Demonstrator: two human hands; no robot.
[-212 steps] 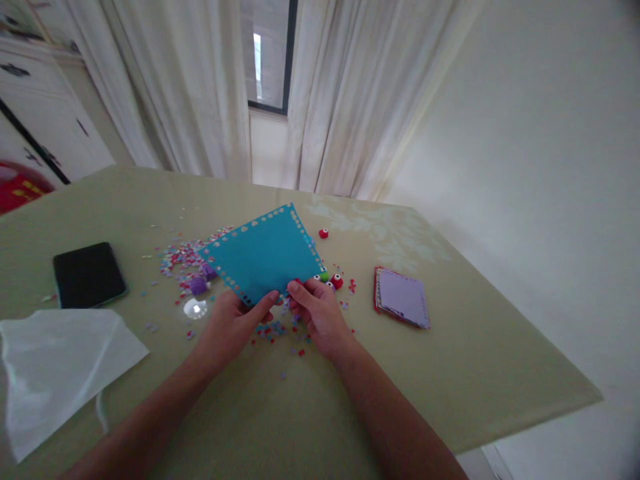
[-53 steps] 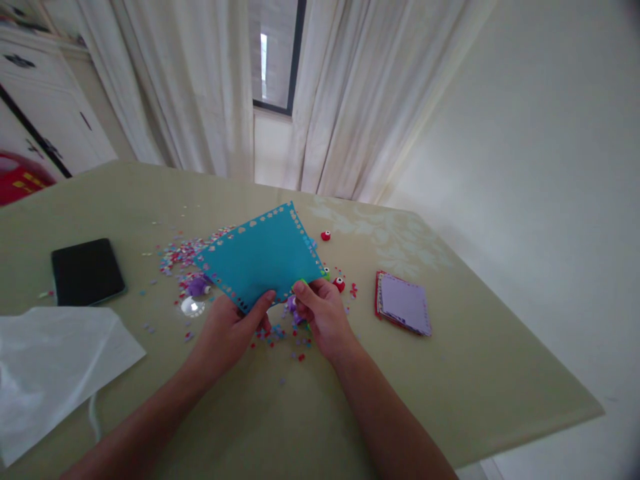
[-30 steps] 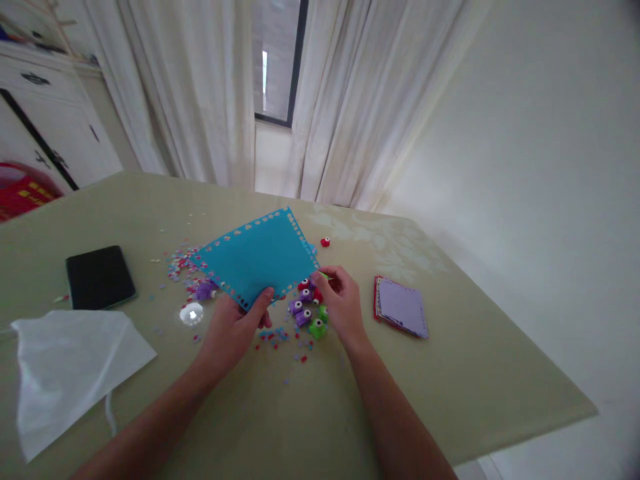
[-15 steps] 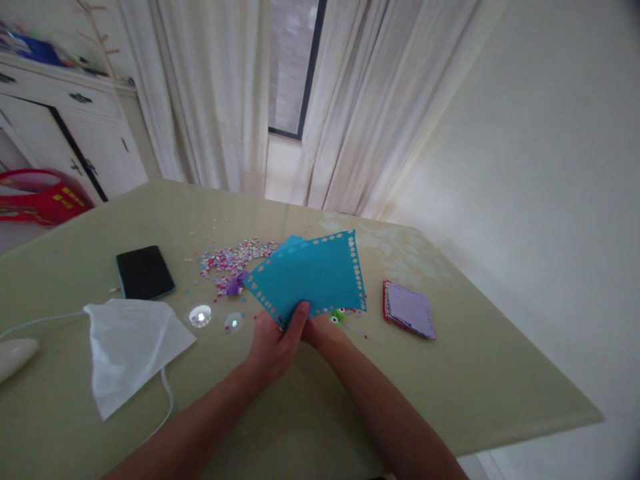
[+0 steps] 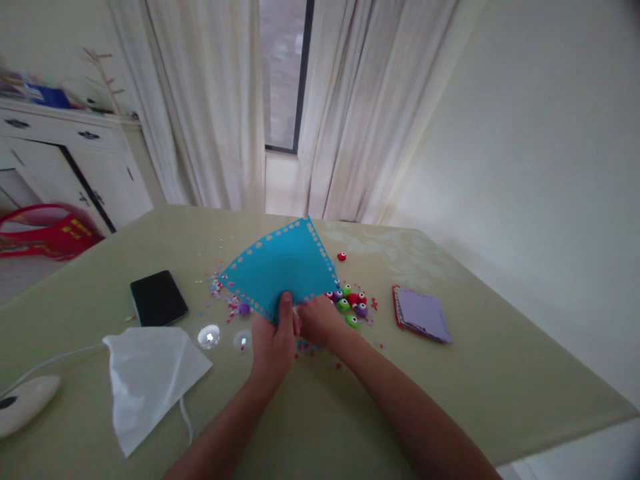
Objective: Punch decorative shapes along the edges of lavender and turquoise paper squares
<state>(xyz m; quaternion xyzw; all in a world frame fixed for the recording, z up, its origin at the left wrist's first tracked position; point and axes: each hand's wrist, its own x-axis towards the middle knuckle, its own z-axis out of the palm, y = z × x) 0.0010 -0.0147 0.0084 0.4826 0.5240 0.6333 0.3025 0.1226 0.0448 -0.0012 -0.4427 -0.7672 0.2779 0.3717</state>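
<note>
My left hand grips a blue sheet of paper at its lower corner, thumb on top. Small flower-like and other cut-out holes run along the paper's edges. Closed against the left hand, just under the paper's near edge, is my right hand; its fingertips are hidden, so what it holds cannot be made out. Several small round red, green and purple craft punches with eyes lie just beyond my right wrist. Another red one stands apart behind them. A purple one shows left of the paper.
Confetti bits lie scattered around the paper. To the right is a stack of lilac and red paper. On the left are a dark phone, a white cloth-like sheet, a white corded device and clear discs.
My right hand has left the punches and come in against my left hand. The blue paper swung right, then back and upward. The view has shifted, bringing the white device into sight.
</note>
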